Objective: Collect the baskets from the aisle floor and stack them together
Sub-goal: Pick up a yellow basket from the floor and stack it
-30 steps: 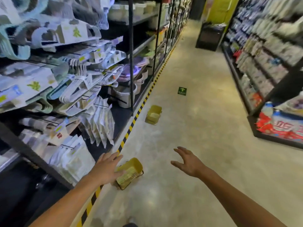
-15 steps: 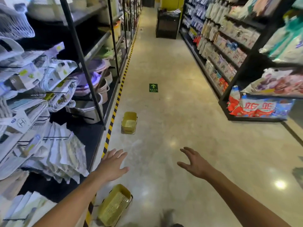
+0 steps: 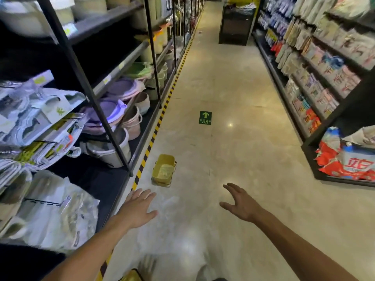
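A small yellow basket (image 3: 163,170) stands upright on the aisle floor beside the yellow-black striped floor line. A second yellow basket (image 3: 132,277) shows only as a corner at the bottom edge of the view, near my feet. My left hand (image 3: 139,207) is stretched forward with flat, spread fingers, just short of the far basket and holding nothing. My right hand (image 3: 239,202) reaches forward at the same height, fingers spread and loosely bent, empty, to the right of that basket.
Black shelving (image 3: 113,110) with hangers, tubs and basins lines the left side. Shelves of packaged goods (image 3: 316,84) line the right. A green exit arrow sticker (image 3: 205,117) lies on the floor ahead. A dark display stand (image 3: 235,23) stands at the aisle's far end.
The view has moved forward along the aisle. The near basket slid from under my left hand to the bottom edge. The far basket is now close in front of my hands.
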`<state>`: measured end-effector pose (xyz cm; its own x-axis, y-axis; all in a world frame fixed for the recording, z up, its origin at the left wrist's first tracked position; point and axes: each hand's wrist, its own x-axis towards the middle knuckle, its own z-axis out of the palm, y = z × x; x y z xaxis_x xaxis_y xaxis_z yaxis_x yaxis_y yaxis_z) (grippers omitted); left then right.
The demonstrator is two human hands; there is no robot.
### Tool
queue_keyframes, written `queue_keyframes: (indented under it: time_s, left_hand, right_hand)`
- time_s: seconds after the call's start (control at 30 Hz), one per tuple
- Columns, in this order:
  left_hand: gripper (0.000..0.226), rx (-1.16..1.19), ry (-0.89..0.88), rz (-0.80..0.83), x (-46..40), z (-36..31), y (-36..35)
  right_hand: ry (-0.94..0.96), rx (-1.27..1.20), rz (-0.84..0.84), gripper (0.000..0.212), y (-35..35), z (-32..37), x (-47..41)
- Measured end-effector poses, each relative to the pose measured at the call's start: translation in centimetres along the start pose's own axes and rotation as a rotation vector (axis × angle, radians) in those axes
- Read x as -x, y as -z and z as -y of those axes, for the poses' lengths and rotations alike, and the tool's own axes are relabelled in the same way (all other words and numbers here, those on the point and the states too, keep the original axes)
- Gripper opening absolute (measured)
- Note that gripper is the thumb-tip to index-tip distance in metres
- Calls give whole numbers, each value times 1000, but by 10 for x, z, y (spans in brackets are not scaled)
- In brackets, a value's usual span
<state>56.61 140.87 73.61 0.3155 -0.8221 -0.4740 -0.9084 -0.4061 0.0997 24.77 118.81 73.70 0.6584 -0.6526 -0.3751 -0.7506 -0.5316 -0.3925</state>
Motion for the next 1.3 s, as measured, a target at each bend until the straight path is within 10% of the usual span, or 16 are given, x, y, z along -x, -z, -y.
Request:
queue_keyframes:
  time_s: [0.83,1.3]
  left_hand:
    - [75,344,342,32,-374,79,115]
    - [77,573,895,116,-416,115,104]
  right_hand:
    - [249,299,225,80,204,9,-486]
    - [556,559,641,81,163,127,-760]
